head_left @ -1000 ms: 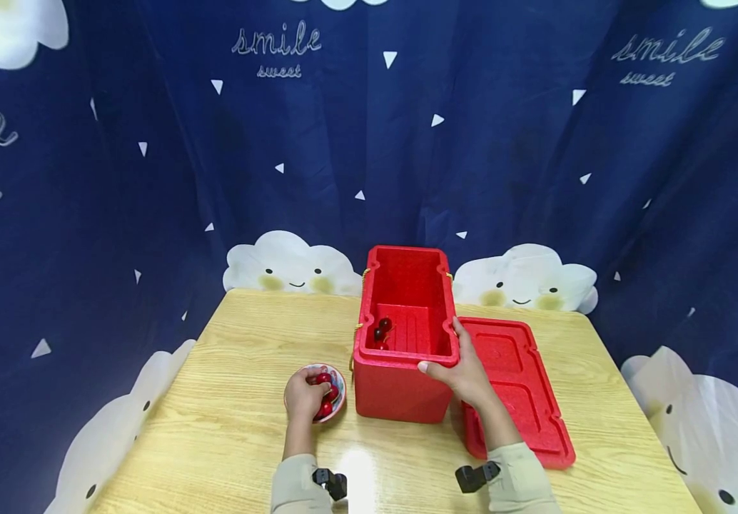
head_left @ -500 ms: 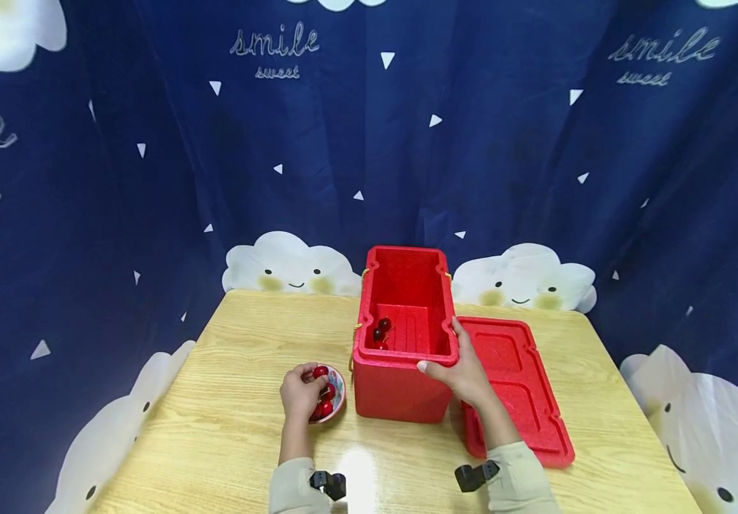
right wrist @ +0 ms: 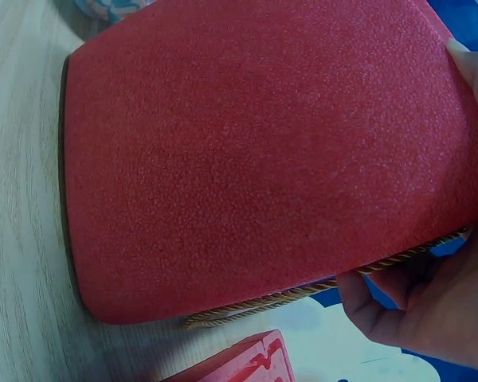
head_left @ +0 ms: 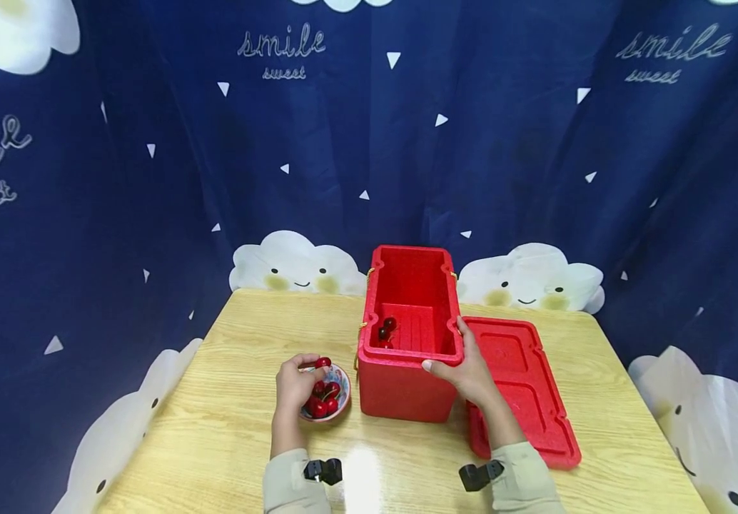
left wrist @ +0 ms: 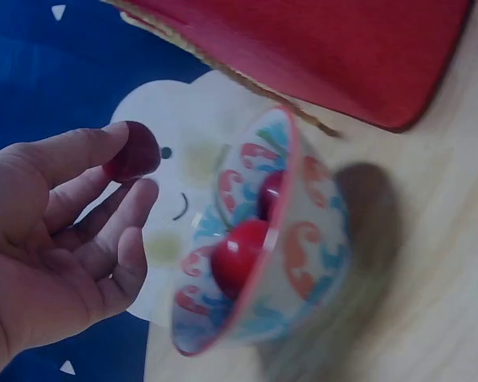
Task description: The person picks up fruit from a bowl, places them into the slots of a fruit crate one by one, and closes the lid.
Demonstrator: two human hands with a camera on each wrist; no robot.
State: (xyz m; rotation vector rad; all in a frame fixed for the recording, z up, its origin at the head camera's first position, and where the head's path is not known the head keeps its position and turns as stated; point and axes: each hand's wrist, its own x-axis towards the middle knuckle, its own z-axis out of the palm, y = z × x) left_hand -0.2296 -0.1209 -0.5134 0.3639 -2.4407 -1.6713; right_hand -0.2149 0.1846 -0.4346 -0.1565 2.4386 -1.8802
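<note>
My left hand [head_left: 296, 385] pinches one dark red cherry [left wrist: 135, 151] between thumb and fingertips, at the upper left of a small patterned bowl [left wrist: 323, 255]. Several red cherries [head_left: 325, 401], some with stems, lie in that bowl on the table's left side. Just right of the bowl stands a tall red foam box [head_left: 407, 392] without its cover, and a few dark cherries [head_left: 387, 328] lie inside it on the left. My right hand [head_left: 468, 371] grips the box's near right corner, thumb over the front rim, fingers along the right side by a twisted cord.
A red lid [head_left: 523, 385] lies flat on the wooden table [head_left: 253, 335], right of the box and partly under my right forearm. Yellow cord [right wrist: 398, 256] hangs along the box's sides. Behind the table hangs a dark blue curtain [head_left: 317, 128].
My left hand has come up and slightly left from among the cherries, lifting one of them out over the bowl's edge. The right hand keeps its grip on the box.
</note>
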